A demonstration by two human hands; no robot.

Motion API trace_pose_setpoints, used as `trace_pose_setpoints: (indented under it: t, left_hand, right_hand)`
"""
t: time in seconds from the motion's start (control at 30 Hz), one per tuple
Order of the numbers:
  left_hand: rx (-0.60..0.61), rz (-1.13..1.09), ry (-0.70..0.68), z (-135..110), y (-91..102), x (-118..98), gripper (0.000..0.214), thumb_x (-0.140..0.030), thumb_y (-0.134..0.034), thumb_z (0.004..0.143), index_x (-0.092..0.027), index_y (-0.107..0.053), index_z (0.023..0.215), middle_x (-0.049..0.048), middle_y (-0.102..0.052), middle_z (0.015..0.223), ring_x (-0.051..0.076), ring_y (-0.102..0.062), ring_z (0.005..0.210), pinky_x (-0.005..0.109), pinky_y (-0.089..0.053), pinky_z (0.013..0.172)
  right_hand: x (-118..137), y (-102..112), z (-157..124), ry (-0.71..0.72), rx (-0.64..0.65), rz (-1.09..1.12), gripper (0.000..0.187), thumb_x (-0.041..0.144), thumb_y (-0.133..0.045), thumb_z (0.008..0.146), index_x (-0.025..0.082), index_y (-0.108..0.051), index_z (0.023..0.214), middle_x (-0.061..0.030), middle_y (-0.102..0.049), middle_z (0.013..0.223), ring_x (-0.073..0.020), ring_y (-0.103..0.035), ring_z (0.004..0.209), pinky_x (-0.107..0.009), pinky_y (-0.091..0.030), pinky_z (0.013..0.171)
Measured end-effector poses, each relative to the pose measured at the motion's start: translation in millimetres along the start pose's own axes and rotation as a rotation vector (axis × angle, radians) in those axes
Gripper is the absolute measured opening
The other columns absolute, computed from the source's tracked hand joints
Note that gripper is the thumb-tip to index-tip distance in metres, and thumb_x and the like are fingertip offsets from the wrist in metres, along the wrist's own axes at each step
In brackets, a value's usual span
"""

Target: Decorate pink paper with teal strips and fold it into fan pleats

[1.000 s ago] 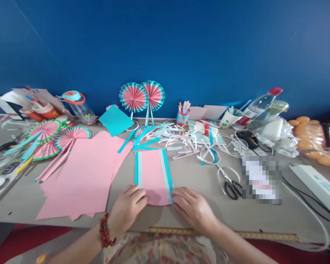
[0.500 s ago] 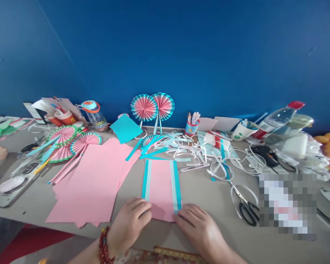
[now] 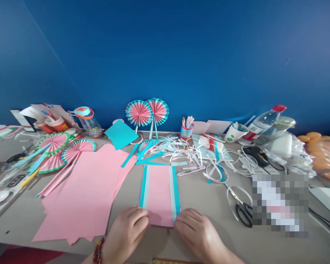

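Observation:
A pink paper sheet (image 3: 159, 190) with teal and pale blue strips along both long edges lies on the grey table (image 3: 203, 198) in front of me. My left hand (image 3: 128, 231) pinches its near left corner with curled fingers. My right hand (image 3: 198, 231) grips the near right corner the same way. The sheet's near edge is folded over between my two hands. A red bead bracelet (image 3: 98, 251) is on my left wrist.
A stack of pink paper (image 3: 82, 194) lies to the left. Finished paper fans (image 3: 147, 112) stand at the back; more fans (image 3: 63, 146) lie at left. Paper strips (image 3: 176, 150), scissors (image 3: 240, 207), cups (image 3: 232, 134), a bottle (image 3: 264, 121) and cables clutter the right.
The view has shifted and tilted slightly. Both hands have stayed on the sheet's near edge, and its curved near edge now lies flatter as a fold.

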State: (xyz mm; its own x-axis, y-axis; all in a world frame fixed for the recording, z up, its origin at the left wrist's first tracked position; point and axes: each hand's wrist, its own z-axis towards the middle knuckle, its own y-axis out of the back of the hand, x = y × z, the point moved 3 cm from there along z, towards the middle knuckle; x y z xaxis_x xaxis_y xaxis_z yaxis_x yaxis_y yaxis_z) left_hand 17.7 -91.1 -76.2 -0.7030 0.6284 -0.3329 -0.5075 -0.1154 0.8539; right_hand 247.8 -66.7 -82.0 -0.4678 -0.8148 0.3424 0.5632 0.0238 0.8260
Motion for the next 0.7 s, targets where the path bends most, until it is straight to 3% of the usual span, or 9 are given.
trace_pose_setpoints:
  t: [0.23,0.47,0.7]
  left_hand:
    - [-0.015,0.029,-0.026,2.1,1.8,0.1,0.025,-0.011,-0.038,0.095,-0.019,-0.061,0.09,0.0049,-0.069,0.092,0.017,-0.065,0.082,0.032,-0.055,0.078]
    - [-0.011,0.016,-0.013,0.2,-0.8,1.2,0.022,-0.015,-0.039,0.098,-0.019,-0.06,0.092,0.0046,-0.069,0.094,0.018,-0.065,0.084,0.031,-0.054,0.077]
    - [0.009,0.024,0.016,-0.1,-2.0,2.2,0.02,-0.012,-0.042,0.097,-0.02,-0.059,0.091,0.0036,-0.069,0.094,0.018,-0.065,0.085,0.031,-0.053,0.078]
  right_hand:
    - [2.6,-0.7,-1.2,0.053,-0.008,-0.04,0.017,0.018,-0.045,0.099,0.02,-0.06,0.091,-0.0023,-0.063,0.073,-0.0148,-0.057,0.068,-0.027,-0.044,0.068]
    - [1.6,-1.8,-4.7,-0.042,-0.036,-0.037,0.016,0.021,-0.045,0.099,0.019,-0.06,0.094,-0.0035,-0.067,0.081,-0.0162,-0.059,0.074,-0.028,-0.045,0.07]
    - [1.3,-3.3,-5.5,0.081,0.012,-0.048,0.025,0.022,-0.039,0.102,0.019,-0.061,0.09,-0.0043,-0.064,0.076,-0.015,-0.058,0.074,-0.028,-0.047,0.073]
